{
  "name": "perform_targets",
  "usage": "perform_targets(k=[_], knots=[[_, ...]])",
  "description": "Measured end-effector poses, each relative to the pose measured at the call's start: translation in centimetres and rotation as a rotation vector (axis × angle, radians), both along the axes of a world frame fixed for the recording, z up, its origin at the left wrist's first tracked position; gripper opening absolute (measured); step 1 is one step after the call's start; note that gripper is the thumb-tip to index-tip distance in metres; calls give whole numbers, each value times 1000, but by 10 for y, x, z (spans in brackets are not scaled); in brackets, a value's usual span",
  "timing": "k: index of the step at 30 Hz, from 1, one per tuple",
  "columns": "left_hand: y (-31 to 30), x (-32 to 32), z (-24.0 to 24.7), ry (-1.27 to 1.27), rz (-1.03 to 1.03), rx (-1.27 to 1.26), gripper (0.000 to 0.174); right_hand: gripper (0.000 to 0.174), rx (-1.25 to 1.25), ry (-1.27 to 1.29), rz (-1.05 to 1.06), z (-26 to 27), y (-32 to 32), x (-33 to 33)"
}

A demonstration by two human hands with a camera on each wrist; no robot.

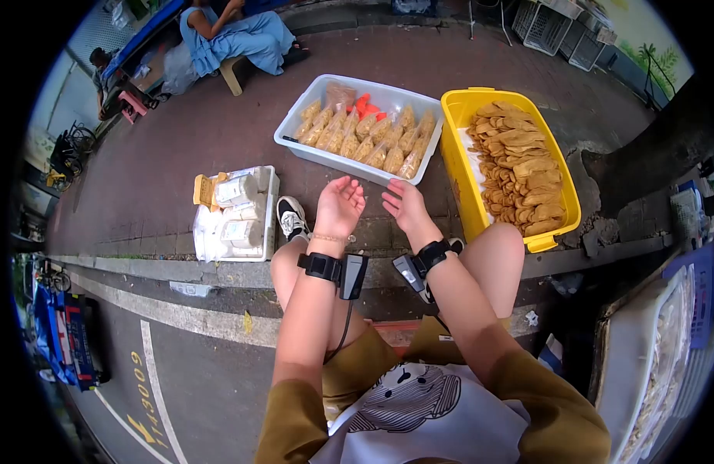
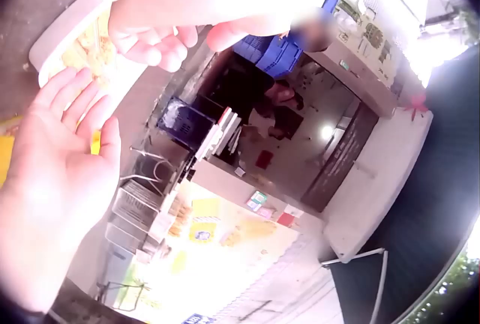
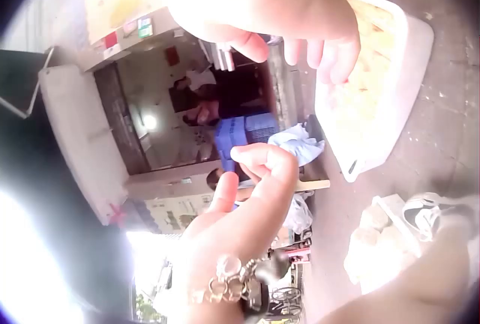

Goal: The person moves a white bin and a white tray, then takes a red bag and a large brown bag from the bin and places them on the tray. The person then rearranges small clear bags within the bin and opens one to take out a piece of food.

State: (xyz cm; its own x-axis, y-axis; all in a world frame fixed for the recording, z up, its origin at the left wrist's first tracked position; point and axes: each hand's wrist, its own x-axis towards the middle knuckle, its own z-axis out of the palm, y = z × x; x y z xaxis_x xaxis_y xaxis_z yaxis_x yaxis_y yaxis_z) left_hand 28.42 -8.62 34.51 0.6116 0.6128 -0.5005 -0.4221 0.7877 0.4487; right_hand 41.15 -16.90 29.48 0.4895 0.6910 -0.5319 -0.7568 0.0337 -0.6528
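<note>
Brick pavement (image 1: 163, 147); white tub (image 1: 333, 161) just beyond left hand (image 1: 340, 205), right hand (image 1: 405, 205), both slack-fingered, empty.

Yellow painted digits (image 1: 143, 383) stand on the grey road surface (image 1: 210, 402), between seven and eight o'clock from the left hand (image 1: 337, 205). They seem to read 143009, running along the white line (image 1: 157, 387). At six o'clock from them, a yellow lightning-bolt sign (image 1: 146, 430) is painted on the same asphalt. The posters on the shopfront wall (image 2: 225, 241) are too blurred to read, as are the labels on the white packs (image 1: 237, 189).
</note>
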Motion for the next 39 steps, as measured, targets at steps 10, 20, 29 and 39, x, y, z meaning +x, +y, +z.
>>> perform_targets(k=[10,20,29,39], knots=[[83,-54,-68,292,-5,276,18,51,-830,-1398,382,-164,61,79],[96,-43,-60,280,175,74,10,58,-1087,-1562,937,-177,94,79],[90,-28,-61,270,114,83,15,39,-192,-1401,1095,-173,104,-111],[86,-69,-81,395,206,119,19,49,-630,-2008,866,-157,31,36]])
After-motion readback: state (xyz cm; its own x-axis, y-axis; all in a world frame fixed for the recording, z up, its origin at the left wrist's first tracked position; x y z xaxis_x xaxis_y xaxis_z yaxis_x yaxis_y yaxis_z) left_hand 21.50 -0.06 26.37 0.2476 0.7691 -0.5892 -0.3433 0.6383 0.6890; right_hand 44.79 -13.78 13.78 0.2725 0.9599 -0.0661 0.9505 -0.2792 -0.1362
